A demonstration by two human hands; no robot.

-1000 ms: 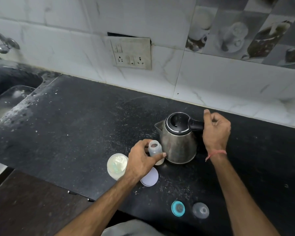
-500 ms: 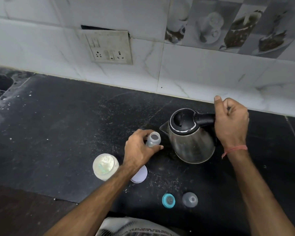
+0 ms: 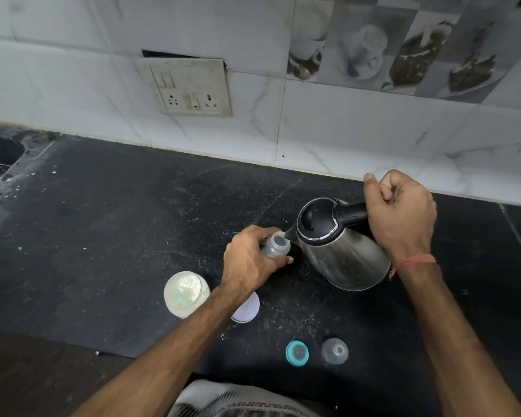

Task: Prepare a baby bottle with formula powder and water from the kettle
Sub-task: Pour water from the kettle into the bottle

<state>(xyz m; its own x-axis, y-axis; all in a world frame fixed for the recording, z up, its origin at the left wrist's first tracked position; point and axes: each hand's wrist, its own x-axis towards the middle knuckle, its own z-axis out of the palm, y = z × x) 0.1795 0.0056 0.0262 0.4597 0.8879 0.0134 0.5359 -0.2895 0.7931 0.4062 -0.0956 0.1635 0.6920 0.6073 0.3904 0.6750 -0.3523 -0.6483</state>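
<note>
A small clear baby bottle (image 3: 275,245) stands open-topped on the black counter (image 3: 118,230). My left hand (image 3: 251,261) grips it round the body. A steel kettle (image 3: 340,254) with a black lid is tilted to the left, its spout right over the bottle's mouth. My right hand (image 3: 399,215) grips the kettle's black handle. An open jar of pale formula powder (image 3: 186,293) stands left of my left forearm, and its white lid (image 3: 247,308) lies partly under that arm.
A teal bottle ring (image 3: 297,353) and a clear bottle cap (image 3: 334,351) lie near the counter's front edge. A switch and socket plate (image 3: 190,88) is on the tiled wall. The sink edge (image 3: 0,155) shows at far left.
The kettle has been lifted off the counter and tipped leftward until its spout sits over the bottle. My left hand has kept hold of the bottle. The view shifted right.
</note>
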